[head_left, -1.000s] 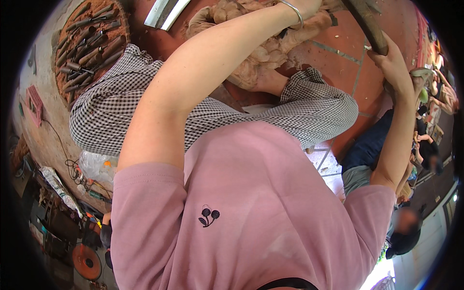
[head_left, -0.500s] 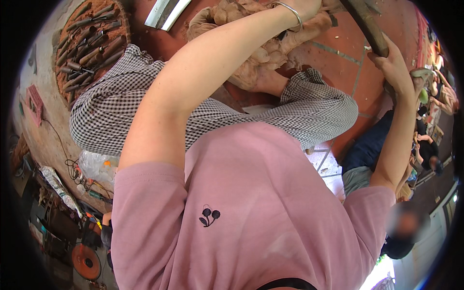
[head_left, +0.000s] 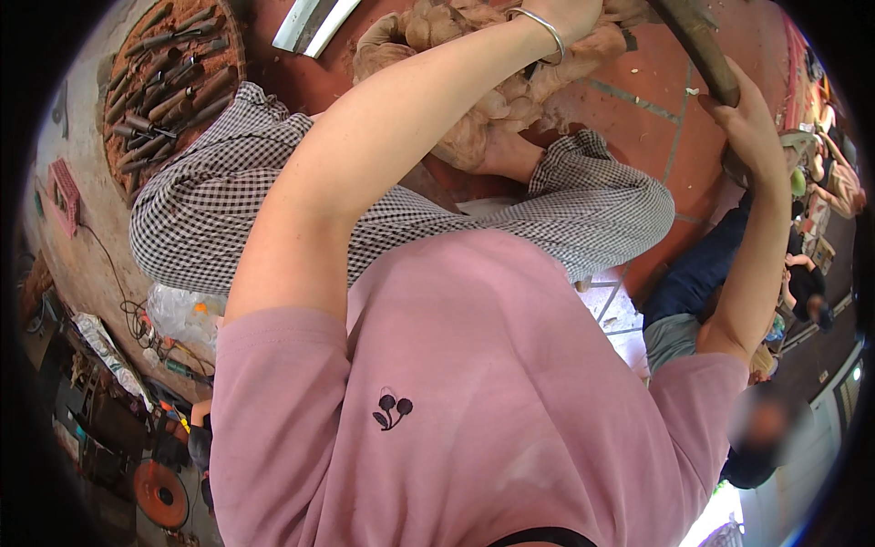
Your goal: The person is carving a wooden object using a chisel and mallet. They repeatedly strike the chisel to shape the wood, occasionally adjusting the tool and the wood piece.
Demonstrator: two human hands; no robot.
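Fingers of the left hand (head_left: 572, 15) run past the top edge, so I can't tell what they grip; that forearm (head_left: 419, 118) partly hides the pale carved wood (head_left: 428, 29) beneath it. Farther right, the right hand (head_left: 749, 123) closes around a dark wooden shaft (head_left: 694, 47), its upper end cut off. Leftmost, a round tray (head_left: 241, 50) holds handled tools (head_left: 169, 82); then come red floor tiles (head_left: 638, 137) and small, indistinct people (head_left: 845, 187).

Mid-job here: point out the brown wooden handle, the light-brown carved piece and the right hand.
Brown wooden handle (head_left: 702, 50), head view: middle of its visible length.
Light-brown carved piece (head_left: 499, 108), head view: lower part of its surface.
Right hand (head_left: 749, 123), head view: middle of the hand.
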